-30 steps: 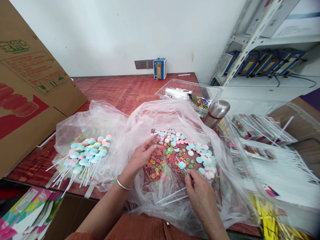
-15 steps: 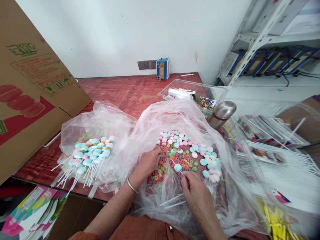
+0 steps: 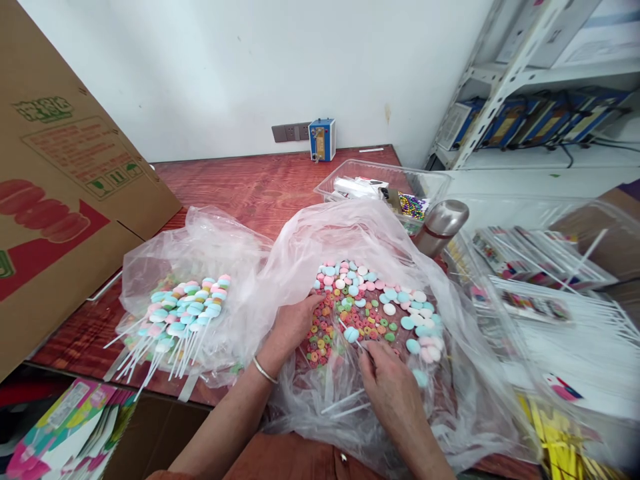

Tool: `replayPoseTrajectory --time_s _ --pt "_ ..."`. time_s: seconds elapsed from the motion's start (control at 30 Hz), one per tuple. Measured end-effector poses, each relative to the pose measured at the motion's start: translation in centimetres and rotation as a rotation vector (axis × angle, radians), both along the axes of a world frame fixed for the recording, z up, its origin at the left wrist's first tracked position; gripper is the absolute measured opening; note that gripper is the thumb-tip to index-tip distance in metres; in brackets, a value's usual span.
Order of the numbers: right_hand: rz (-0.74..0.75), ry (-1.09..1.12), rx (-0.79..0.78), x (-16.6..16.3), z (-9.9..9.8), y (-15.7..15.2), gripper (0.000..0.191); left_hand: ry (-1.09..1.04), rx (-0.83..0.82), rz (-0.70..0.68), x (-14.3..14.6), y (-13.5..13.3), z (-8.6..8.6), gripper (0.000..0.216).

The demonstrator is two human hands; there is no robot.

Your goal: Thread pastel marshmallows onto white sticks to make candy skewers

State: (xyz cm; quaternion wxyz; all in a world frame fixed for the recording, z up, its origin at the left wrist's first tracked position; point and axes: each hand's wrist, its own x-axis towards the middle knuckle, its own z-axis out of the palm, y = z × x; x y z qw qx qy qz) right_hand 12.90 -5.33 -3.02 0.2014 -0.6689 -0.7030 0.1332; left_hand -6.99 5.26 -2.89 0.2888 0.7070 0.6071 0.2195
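Note:
My right hand point(image 3: 393, 383) is closed on a thin white stick, whose upper end carries a pale blue candy disc point(image 3: 351, 335); the tip pokes out past it. My left hand point(image 3: 295, 327) reaches to the edge of a spread of small coloured candy rings point(image 3: 370, 327), fingers bent together; whatever they pinch, if anything, is hidden. Behind and right of the rings lie flat pink, white and blue candy discs point(image 3: 423, 320). All this rests on a crumpled clear plastic bag point(image 3: 345, 220). Loose white sticks point(image 3: 345, 403) lie near my right wrist.
Finished-looking candy skewers point(image 3: 187, 310) are piled on another plastic bag point(image 3: 210, 227) at left. A cardboard box point(image 3: 75, 153) stands beyond. A steel flask point(image 3: 443, 227), a clear tray point(image 3: 340, 170) and a blue device point(image 3: 323, 140) are behind. Bundled white sticks point(image 3: 575, 353) fill the right side.
My right hand, with the stick and blue disc, has shifted slightly left. My left hand stays at the rings, with its fingers bent as before. The view has moved a little.

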Motion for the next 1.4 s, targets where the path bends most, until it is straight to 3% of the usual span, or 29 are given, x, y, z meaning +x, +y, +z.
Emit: replayPoseTrajectory --time_s 0.33,0.53,0.77,1.03,1.4 --pt "-0.014 -0.015 0.01 -0.8 0.1 0.5 0.022 0.156 -0.015 -0.177 0.4 0.1 0.4 0.018" --pt "-0.02 -0.014 0.02 -0.8 0.3 0.6 0.022 0.111 -0.034 -0.152 0.5 0.3 0.3 0.018" --pt "-0.034 -0.018 0.06 -0.8 0.1 0.6 0.023 -0.137 -0.049 0.031 1.0 -0.5 0.8 0.009" --pt "-0.042 -0.069 0.059 -0.9 0.4 0.5 0.023 -0.743 -0.324 0.063 3.1 -1.3 0.3 0.027" --pt "0.013 -0.171 0.025 -0.1 -1.3 -0.5 0.022 -0.854 -0.397 0.209 3.5 -3.9 -0.4 0.026"
